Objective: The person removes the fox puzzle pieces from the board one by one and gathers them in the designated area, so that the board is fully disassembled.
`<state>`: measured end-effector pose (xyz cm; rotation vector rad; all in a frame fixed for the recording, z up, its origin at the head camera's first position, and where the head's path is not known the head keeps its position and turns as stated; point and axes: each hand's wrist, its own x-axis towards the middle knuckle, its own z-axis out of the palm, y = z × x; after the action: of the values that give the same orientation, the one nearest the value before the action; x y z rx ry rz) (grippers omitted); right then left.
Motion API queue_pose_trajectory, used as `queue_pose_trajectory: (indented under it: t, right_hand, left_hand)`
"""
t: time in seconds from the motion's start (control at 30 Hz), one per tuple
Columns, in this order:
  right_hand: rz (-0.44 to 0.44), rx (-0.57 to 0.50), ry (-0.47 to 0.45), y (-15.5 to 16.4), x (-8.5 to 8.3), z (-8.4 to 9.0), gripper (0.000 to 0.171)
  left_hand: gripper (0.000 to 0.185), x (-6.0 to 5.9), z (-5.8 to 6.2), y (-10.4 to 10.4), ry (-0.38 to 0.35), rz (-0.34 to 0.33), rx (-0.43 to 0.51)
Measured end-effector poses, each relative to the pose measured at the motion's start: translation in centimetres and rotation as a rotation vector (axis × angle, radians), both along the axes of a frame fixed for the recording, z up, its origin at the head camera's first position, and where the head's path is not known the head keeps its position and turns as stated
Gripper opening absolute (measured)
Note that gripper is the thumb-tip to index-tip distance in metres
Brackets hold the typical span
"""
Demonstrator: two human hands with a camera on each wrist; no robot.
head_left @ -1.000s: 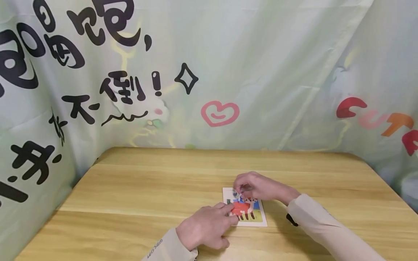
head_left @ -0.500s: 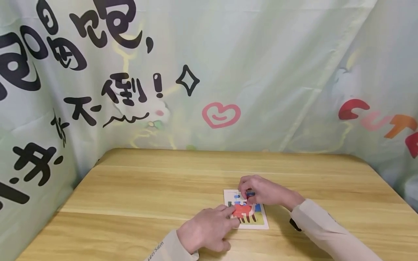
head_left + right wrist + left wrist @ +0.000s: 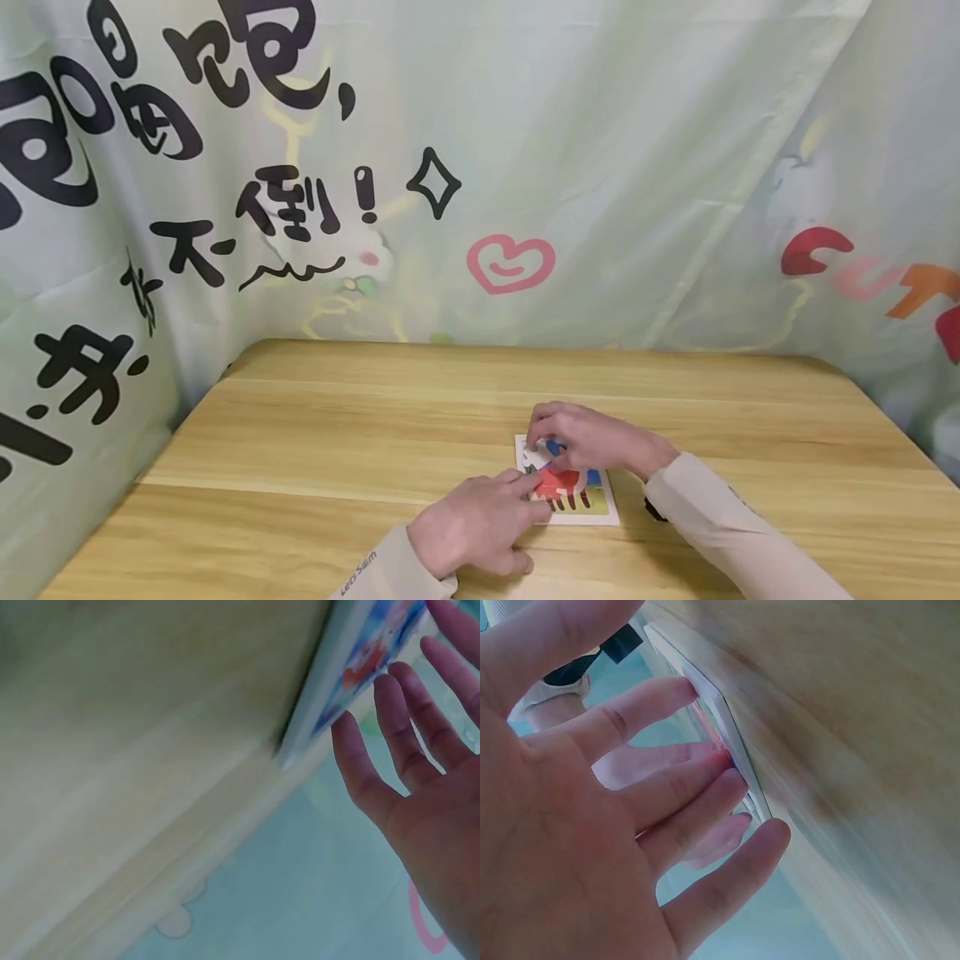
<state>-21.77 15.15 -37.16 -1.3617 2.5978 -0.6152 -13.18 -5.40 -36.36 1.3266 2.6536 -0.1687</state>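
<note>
Shifted left now, right hand [image 3: 581, 437] pinching blue piece [image 3: 554, 447]; left fingers [image 3: 525, 482] flat, steadying puzzle board [image 3: 604, 507] on table [image 3: 315, 433].

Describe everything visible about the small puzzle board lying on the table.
The puzzle board is a small, thin, white-bordered square lying flat on the wooden table. Its picture shows a red animal with dark legs on blue and yellow-green ground. The left hand presses straight fingertips on its left edge; the right hand rests over its far part, fingers on a blue bit.
</note>
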Motion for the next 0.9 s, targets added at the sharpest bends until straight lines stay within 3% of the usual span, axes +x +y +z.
queue_pose_trajectory:
  t: [0.23,0.63,0.9]
  right_hand:
    - [0.046,-0.037,0.096,0.2,0.1,-0.3,0.015]
    - [-0.116,-0.095,0.159,2.2,-0.6,1.5,0.015]
    - [-0.161,-0.118,0.146,3.9,-0.8,2.1,0.020]
  left_hand:
    - [0.044,0.2,-0.1,0.2,-0.023,0.010,-0.005]
    - [0.046,0.0,0.0,0.3,-0.042,0.023,0.009]
    - [0.048,0.1,0.1,0.0,-0.038,0.044,0.010]
